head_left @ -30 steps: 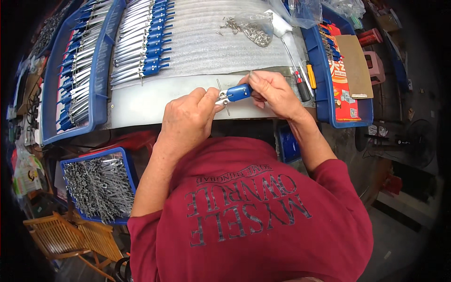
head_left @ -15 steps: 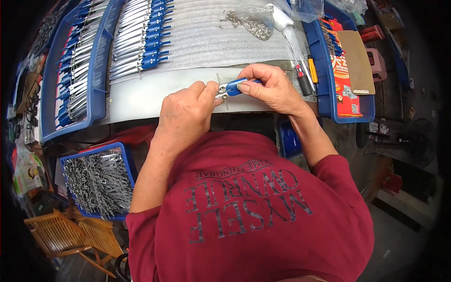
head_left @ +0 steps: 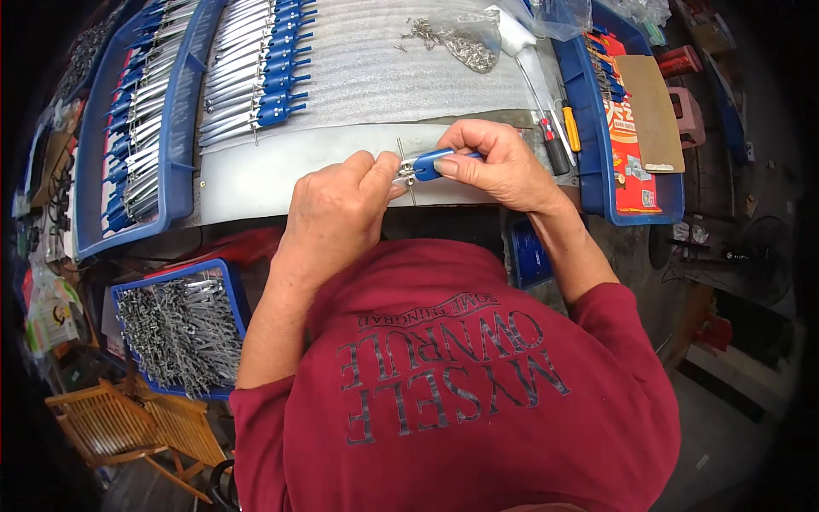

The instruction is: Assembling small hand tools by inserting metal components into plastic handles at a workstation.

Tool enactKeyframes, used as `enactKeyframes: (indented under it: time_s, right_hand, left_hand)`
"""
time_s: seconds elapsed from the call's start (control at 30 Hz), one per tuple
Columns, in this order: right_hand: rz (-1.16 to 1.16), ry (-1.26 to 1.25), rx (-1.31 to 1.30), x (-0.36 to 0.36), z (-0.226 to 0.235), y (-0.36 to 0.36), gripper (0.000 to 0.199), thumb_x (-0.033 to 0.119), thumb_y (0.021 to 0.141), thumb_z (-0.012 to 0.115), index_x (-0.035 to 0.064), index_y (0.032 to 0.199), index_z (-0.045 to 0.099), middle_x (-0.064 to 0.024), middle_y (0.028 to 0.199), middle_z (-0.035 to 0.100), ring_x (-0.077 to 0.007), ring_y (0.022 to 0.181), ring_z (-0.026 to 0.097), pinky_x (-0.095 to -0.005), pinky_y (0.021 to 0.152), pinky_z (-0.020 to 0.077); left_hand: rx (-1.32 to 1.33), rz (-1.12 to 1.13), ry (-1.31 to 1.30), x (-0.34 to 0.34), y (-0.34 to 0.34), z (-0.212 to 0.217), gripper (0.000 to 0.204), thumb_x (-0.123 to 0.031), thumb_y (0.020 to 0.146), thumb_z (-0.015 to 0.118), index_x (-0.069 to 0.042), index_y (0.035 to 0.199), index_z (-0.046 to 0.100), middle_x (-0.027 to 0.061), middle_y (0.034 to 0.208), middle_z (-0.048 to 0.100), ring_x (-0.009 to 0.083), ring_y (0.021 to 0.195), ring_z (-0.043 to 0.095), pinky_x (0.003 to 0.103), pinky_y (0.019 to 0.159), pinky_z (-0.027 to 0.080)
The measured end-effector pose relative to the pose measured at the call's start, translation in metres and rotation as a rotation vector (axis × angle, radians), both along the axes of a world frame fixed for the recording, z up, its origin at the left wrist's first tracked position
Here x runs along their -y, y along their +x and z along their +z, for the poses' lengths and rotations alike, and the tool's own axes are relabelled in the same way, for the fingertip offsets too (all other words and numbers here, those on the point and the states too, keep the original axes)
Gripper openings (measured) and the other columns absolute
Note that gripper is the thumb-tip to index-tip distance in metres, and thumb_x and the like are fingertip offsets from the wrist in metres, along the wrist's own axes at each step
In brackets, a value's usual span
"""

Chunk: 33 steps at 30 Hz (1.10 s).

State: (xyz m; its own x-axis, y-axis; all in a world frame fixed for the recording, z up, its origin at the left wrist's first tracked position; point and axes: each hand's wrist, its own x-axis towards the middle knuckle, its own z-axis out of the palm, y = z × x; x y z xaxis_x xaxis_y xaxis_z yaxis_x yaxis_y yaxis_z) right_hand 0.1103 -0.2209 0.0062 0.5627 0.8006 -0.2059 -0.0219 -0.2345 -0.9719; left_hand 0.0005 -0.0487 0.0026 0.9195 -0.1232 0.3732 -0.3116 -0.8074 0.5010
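Blue-handled metal tool (head_left: pixel 426 163), small and shiny at one end, sits between both hands just above the near edge of the pale bench top (head_left: pixel 247 175). The right hand (head_left: pixel 499 162) is closed around the blue handle, thumb and forefinger pinching it. The left hand (head_left: pixel 337 205) is curled, its fingertips pressed on the metal end, where a thin pin (head_left: pixel 403 166) stands crosswise through the joint. What exactly the fingertips are gripping there is too small to tell.

Doing this well seems to call for keeping the handle steady in the right hand while the left works only at the joint, with the pin kept square to the piece and close over the bench so that a dropped part lands on it.

Beyond the hands lies a ribbed foam sheet (head_left: pixel 384 77) with a row of finished blue-handled pieces (head_left: pixel 256 68) on its left part and a loose heap of small metal parts (head_left: pixel 456 43) near its far edge. Screwdrivers (head_left: pixel 559 141) lie just right of the right hand, near enough to be knocked by the wrist. Blue trays stand on either side: the left tray (head_left: pixel 175 154) holds more pieces, the right tray (head_left: pixel 597 162) cardboard and a red package. Lower left, a blue crate of bare metal parts (head_left: pixel 179 328) stands beside the left forearm, with a folded wooden chair (head_left: pixel 128 427) below it.
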Motion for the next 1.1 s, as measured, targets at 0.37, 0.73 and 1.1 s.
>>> enactKeyframes:
  time_s: [0.37,0.73,1.1]
  right_hand:
    - [0.193,-0.082,0.042,0.003,0.003,0.011,0.021,0.02,0.077,0.061,0.0008,0.079,0.054,0.0066,0.061,0.042,-0.0013,0.057,0.035,-0.0163,0.048,0.0275]
    - [0.007,-0.079,0.213,-0.002,-0.002,-0.003,0.023,0.024,0.081,0.055,0.0012,0.078,0.054,0.0059,0.062,0.043,-0.0033,0.057,0.035,-0.0191,0.049,0.0303]
    - [0.124,-0.112,0.22,0.0,-0.001,0.002,0.022,0.023,0.079,0.058,0.0023,0.075,0.052,0.0066,0.059,0.039,-0.0021,0.056,0.033,-0.0181,0.048,0.0269]
  left_hand:
    - [-0.034,-0.057,-0.005,-0.007,-0.002,-0.001,0.024,-0.006,0.068,0.061,-0.005,0.09,0.052,0.0105,0.065,0.048,0.0289,0.053,0.05,0.036,0.045,0.039]
    - [0.002,0.065,0.01,0.004,-0.002,-0.006,0.022,-0.01,0.07,0.06,-0.005,0.09,0.051,0.0091,0.065,0.048,0.0265,0.054,0.051,0.035,0.046,0.041]
    - [-0.027,0.005,0.048,0.001,-0.003,-0.003,0.021,-0.014,0.072,0.06,-0.007,0.088,0.049,0.007,0.064,0.047,0.0247,0.054,0.052,0.035,0.045,0.041]
